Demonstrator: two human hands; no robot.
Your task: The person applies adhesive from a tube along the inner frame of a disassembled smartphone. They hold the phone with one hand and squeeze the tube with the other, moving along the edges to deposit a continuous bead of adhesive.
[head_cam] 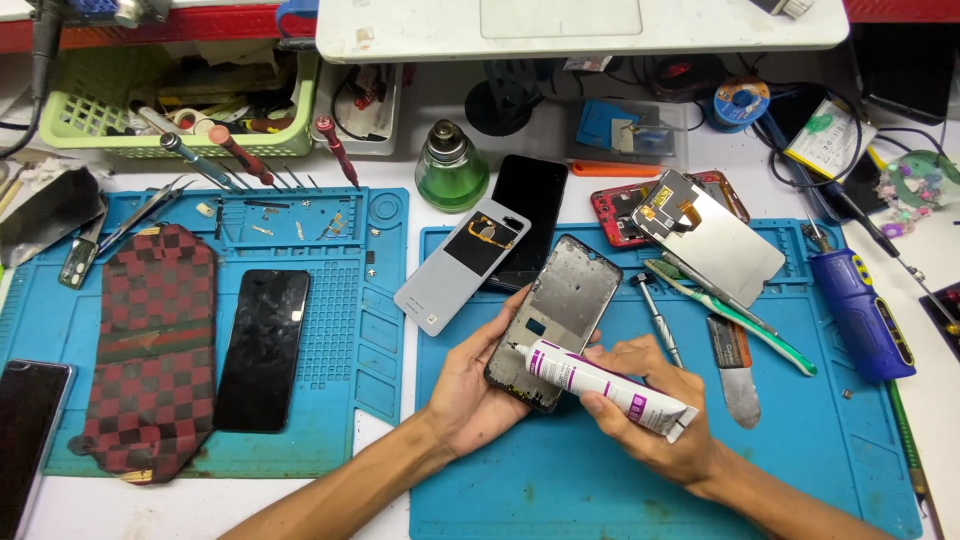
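Over the blue mat (600,480), left hand (470,385) grips a bare grey phone frame (560,310); right hand (650,410) clasps a white glue tube (605,385).

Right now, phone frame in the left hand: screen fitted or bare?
Bare: phone frame shows exposed metal inside, no screen; left hand cradles it.

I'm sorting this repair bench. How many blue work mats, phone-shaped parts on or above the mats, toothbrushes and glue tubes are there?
Blue work mats: 2
Phones, frames and panels: 6
Toothbrush: 1
Glue tube: 1
Total: 10
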